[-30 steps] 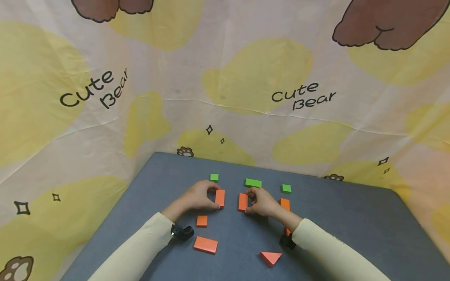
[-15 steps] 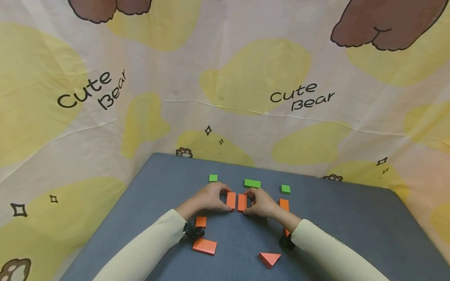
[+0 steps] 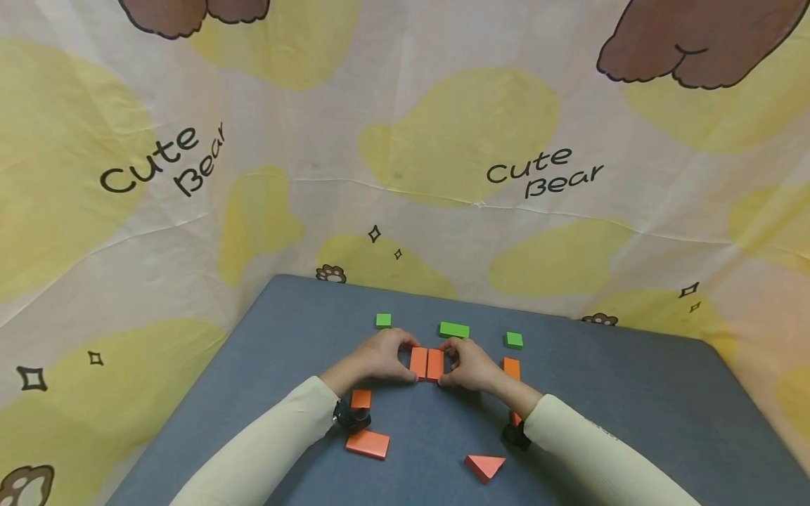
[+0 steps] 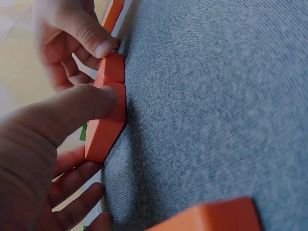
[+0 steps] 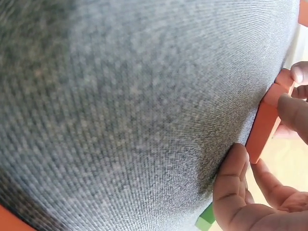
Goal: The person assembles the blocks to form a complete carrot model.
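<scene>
Two orange-red rectangular blocks lie side by side on the grey cloth in the middle of the table. My left hand [image 3: 381, 353] pinches the left block [image 3: 418, 363] by its two ends, thumb at the near end. The right block [image 3: 435, 365] is held the same way by my right hand [image 3: 471, 364]. Their long sides appear to touch or nearly touch. In the left wrist view my left thumb [image 4: 96, 101] presses on the left block's end. The right wrist view shows my right fingers [image 5: 233, 178] near the far end of the right block [image 5: 263, 127].
Behind the hands lie a small green block [image 3: 383, 321], a longer green block [image 3: 454, 330] and another small green block [image 3: 514, 341]. Orange blocks [image 3: 361, 399] [image 3: 511, 368] flank the hands. Nearer are a red rectangular block [image 3: 368, 445] and a red triangular block [image 3: 485, 468].
My left hand has moved right with its block, closing the gap to the right block. My right hand has stayed nearly still, holding its block.
</scene>
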Available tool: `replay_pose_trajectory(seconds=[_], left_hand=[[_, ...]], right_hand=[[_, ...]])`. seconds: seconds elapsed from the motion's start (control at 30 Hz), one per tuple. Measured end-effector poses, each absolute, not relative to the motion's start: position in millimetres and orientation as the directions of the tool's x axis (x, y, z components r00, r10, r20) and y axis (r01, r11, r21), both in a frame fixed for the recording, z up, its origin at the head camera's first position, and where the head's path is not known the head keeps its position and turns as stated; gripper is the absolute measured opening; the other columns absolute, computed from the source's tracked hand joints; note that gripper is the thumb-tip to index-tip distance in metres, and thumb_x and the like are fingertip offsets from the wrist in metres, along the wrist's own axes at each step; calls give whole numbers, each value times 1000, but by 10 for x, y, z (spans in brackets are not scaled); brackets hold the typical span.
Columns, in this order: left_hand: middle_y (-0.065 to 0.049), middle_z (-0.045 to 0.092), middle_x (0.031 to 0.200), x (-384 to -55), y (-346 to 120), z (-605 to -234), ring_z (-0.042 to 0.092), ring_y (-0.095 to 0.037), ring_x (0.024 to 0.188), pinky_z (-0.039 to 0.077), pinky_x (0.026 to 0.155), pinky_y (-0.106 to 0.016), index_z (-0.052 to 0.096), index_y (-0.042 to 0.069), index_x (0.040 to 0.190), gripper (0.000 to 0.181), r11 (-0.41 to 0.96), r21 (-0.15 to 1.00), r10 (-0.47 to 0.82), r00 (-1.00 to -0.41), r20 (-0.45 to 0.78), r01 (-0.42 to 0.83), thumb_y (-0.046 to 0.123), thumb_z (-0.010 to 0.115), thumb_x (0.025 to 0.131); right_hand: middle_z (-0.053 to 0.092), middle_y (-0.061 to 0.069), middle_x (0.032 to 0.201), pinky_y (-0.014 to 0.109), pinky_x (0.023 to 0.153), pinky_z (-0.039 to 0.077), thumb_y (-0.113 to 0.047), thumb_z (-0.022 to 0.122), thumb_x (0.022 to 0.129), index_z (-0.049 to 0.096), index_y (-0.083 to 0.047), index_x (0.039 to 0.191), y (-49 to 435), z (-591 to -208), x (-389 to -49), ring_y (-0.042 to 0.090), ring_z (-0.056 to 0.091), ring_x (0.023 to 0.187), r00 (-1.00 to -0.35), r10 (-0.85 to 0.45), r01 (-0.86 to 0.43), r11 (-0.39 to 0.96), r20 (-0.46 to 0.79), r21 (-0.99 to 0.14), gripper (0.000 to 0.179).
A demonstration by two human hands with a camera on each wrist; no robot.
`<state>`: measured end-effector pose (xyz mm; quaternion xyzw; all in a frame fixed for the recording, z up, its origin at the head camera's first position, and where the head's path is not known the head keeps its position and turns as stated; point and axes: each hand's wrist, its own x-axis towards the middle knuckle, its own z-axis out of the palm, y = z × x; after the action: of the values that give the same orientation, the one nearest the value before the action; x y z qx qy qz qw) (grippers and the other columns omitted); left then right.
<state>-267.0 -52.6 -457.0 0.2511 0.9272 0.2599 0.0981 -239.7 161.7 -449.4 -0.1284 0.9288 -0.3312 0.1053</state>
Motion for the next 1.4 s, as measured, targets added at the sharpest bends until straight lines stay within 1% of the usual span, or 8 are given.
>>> replay_pose_trajectory(seconds=[0.23, 0.53, 0.67, 0.8, 0.97, 1.1, 1.23, 1.4], left_hand=[[0, 64, 117, -2665, -518, -4573, 59, -18, 110, 48, 95, -40, 66, 18, 118, 58, 749, 506, 520, -853, -50, 427, 42, 84, 68], [0, 64, 120, -2654, -506, -4584, 57, -19, 113, 47, 96, -41, 66, 18, 119, 59, 748, 508, 523, -851, -56, 427, 42, 85, 68], [0, 63, 122, -2657, -518, -4587, 57, -19, 115, 46, 98, -41, 65, 18, 121, 61, 729, 538, 535, -842, -63, 423, 41, 84, 68], [0, 62, 125, -2661, -549, -4568, 56, -19, 117, 44, 101, -41, 62, 17, 126, 64, 709, 580, 542, -836, -83, 402, 37, 83, 69], [0, 62, 124, -2662, -591, -4549, 57, -18, 117, 45, 101, -40, 60, 17, 128, 64, 704, 593, 542, -835, -95, 390, 33, 83, 69], [0, 63, 123, -2656, -615, -4553, 57, -19, 116, 45, 101, -39, 60, 17, 127, 64, 698, 607, 542, -834, -100, 381, 32, 83, 70], [-1, 63, 124, -2657, -629, -4549, 56, -20, 118, 45, 102, -39, 60, 15, 127, 62, 694, 616, 545, -831, -111, 373, 31, 83, 71], [-1, 62, 125, -2650, -638, -4537, 56, -19, 118, 45, 102, -39, 60, 15, 127, 60, 692, 617, 549, -828, -113, 374, 30, 82, 73]], right_hand=[[61, 10, 100, 29, 66, 48, -11, 85, 68, 63, -3, 116, 1615, -4487, -2392, 15, 53, 75, -939, -329, -197, 745, -95, -637, 53], [62, 10, 102, 31, 69, 50, -13, 85, 69, 63, -5, 117, 1616, -4480, -2373, 16, 53, 77, -939, -324, -188, 762, -114, -620, 54], [61, 10, 109, 35, 74, 52, -17, 84, 72, 60, -7, 123, 1667, -4442, -2347, 16, 57, 83, -930, -342, -194, 764, -131, -615, 57], [59, 12, 115, 40, 80, 53, -20, 80, 76, 57, -8, 127, 1764, -4375, -2322, 19, 61, 90, -918, -376, -223, 753, -126, -619, 57], [59, 15, 121, 45, 83, 53, -19, 77, 80, 56, -7, 128, 1924, -4295, -2289, 27, 63, 98, -914, -392, -241, 736, -107, -632, 54], [59, 16, 125, 46, 85, 53, -18, 75, 82, 56, -6, 128, 2061, -4234, -2242, 31, 62, 104, -916, -387, -232, 727, -107, -647, 51], [60, 17, 123, 47, 86, 53, -19, 74, 83, 58, -5, 125, 2217, -4170, -2191, 33, 61, 104, -917, -387, -238, 723, -94, -648, 47], [63, 17, 117, 46, 83, 53, -20, 75, 82, 60, -4, 121, 2437, -4134, -2126, 33, 61, 101, -928, -366, -253, 754, -67, -606, 44]])
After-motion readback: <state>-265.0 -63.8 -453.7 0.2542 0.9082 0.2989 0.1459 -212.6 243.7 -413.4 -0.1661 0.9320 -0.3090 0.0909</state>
